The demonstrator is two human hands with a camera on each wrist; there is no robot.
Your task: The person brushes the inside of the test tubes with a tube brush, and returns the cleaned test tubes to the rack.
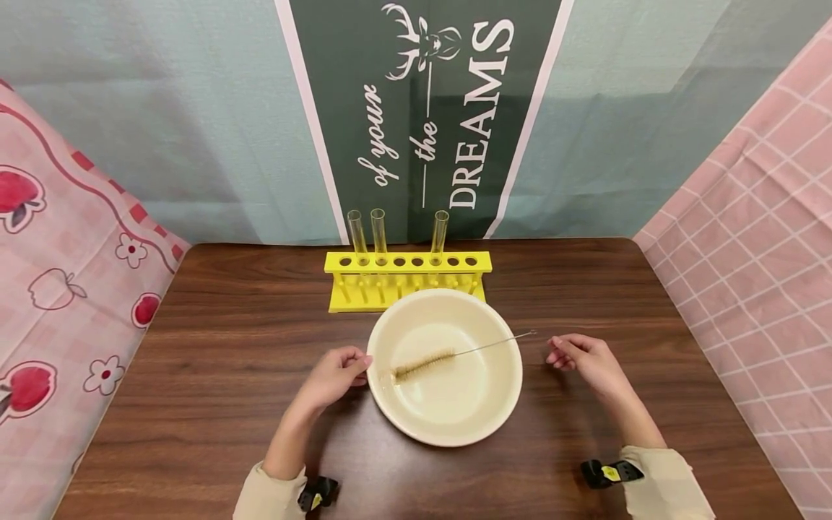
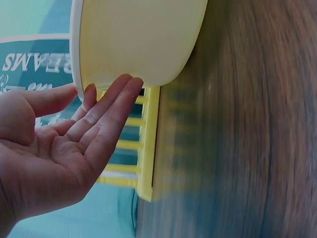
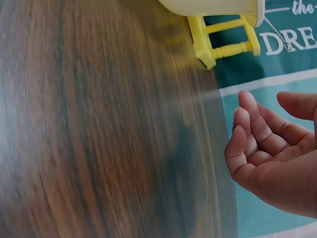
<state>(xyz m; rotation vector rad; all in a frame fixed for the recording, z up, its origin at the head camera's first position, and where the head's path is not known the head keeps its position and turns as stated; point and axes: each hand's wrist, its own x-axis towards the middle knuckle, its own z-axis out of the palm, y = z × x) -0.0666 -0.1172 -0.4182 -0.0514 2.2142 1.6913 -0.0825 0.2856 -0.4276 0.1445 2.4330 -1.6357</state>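
Observation:
A round cream basin [image 1: 448,422] stands on the table in front of the person. Inside it lies a test tube brush [image 1: 425,365], bristles at the left, its wire handle sticking out over the right rim. At the basin's left edge the left hand [image 1: 338,372] holds the rim, thumb on top. From the left wrist view, the fingers [image 2: 111,116] lie along the outer wall below the rim. The right hand [image 1: 585,357] hovers right of the basin near the handle's looped end, fingers loosely curled around nothing.
Behind the basin stands a yellow test tube rack [image 1: 408,263] with three glass test tubes [image 1: 439,235] upright in it. All of this is on a dark wooden table [image 1: 227,325]. Cloth hangings [image 1: 214,130] enclose the back and both sides.

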